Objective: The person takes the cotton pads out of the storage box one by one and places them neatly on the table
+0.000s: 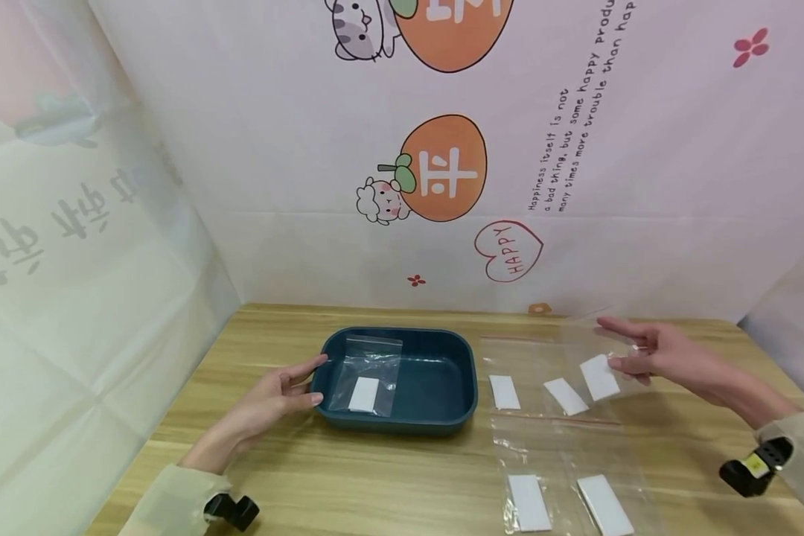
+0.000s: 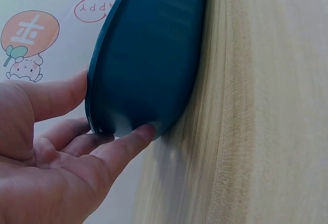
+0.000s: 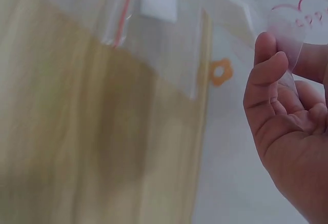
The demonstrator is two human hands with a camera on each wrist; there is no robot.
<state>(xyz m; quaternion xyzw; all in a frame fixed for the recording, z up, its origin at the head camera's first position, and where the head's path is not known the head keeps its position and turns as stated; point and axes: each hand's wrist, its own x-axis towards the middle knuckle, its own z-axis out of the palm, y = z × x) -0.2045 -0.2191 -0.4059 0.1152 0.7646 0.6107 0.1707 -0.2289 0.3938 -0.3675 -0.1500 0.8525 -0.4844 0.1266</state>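
My left hand grips the left end of a dark blue rectangular tray, thumb and fingers spread against its rim. In the left wrist view the fingers lie against the tray's outer end wall. Inside the tray, on its left side, is a clear zip bag with a white rectangular piece in it. My right hand pinches another clear zip bag holding a white piece, raised over the bags at the back right. In the right wrist view the clear film lies between thumb and fingers.
Several clear zip bags with red seal lines lie right of the tray, each with a white piece, such as the near-left one and the near-right one. A printed cloth wall borders the wooden table's back edge.
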